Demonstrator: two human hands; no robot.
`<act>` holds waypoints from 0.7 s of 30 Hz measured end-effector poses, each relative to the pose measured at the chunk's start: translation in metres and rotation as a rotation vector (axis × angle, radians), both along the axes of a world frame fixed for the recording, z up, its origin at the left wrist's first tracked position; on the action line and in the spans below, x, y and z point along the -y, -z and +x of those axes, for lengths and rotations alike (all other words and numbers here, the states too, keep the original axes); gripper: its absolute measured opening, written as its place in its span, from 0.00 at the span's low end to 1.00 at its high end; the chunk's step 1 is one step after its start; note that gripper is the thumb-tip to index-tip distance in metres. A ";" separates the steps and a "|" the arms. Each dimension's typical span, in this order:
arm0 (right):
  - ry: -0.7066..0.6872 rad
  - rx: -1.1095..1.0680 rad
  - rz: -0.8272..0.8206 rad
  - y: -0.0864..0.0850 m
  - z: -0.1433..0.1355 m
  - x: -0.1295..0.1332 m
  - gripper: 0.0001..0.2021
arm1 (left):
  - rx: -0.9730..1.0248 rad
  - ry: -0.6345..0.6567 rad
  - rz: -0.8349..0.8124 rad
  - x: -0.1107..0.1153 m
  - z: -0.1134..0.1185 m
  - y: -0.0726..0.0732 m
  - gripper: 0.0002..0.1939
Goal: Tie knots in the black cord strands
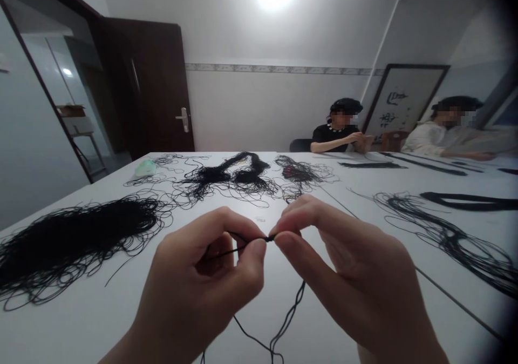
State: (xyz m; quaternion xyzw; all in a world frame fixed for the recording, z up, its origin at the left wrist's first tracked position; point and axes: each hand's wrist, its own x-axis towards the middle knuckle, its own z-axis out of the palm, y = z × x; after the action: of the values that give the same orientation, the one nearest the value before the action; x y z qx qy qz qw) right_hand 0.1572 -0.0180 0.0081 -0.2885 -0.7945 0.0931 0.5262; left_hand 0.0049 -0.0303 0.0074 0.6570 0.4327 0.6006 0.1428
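As the left hand [194, 277] and right hand [360, 267] pinched a black cord [270, 239] from either side above the white table [133, 321], strands [298, 300] hung crossed below; a slack pinch could have loosened what looked like a small knot [269, 239], and the dangling strands might have tangled if twisted or pulled unevenly.

Fingers [254, 251] partly hide the black cord [270, 239], cut off by the bottom edge.
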 end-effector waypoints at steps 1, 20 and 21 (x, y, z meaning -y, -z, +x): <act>-0.004 -0.002 -0.004 0.001 0.000 -0.001 0.05 | 0.002 0.002 0.003 0.000 0.000 0.000 0.07; -0.047 -0.022 -0.009 0.001 -0.003 -0.002 0.05 | 0.066 -0.043 -0.016 0.004 0.002 -0.002 0.07; -0.050 -0.021 -0.011 0.001 -0.003 -0.002 0.04 | 0.068 -0.040 -0.009 0.004 0.002 -0.002 0.07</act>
State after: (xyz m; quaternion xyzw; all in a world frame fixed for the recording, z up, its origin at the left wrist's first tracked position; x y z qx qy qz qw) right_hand 0.1546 -0.0156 0.0072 -0.2704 -0.7953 0.1139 0.5304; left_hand 0.0071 -0.0342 0.0094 0.6267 0.4431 0.6236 0.1485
